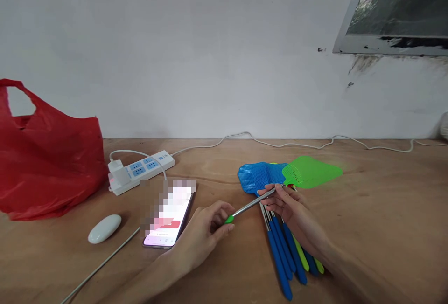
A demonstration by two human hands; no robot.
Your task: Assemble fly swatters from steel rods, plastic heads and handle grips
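Note:
A green fly swatter with a metal rod is held level between both hands above the table. My left hand is closed around its green handle, most of which is hidden in the fingers. My right hand pinches the rod close to the green mesh head. Beneath my right hand lies a bundle of blue fly swatters, their blue handles pointing toward me. A few yellow-green handles show among them.
Left of my left hand lies a lit phone. A white power strip with a charger, a white oval case and a red plastic bag are farther left. A thin cable runs along the wall.

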